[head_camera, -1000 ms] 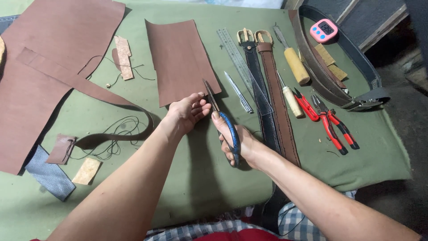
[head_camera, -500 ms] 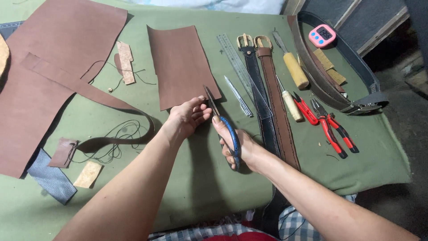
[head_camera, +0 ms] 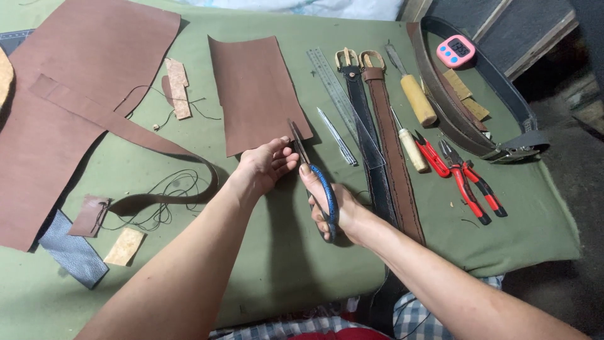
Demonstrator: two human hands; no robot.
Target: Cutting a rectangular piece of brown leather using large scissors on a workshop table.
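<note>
Gripped in the right hand point(head_camera: 332, 208), blue-handled scissors point(head_camera: 314, 182) meet the lower edge of a brown leather panel point(head_camera: 255, 88).

Fingers are threaded through the loops and closed around them, blades pointing up and away from the palm; how far the blades part cannot be told. Just left of the blades, the left hand point(head_camera: 264, 167) pinches the panel's bottom corner. Right of the grip lie a steel ruler point(head_camera: 333, 85), two belts point(head_camera: 384, 145) and red pliers point(head_camera: 469, 179) on the green cloth point(head_camera: 277, 264).
</note>
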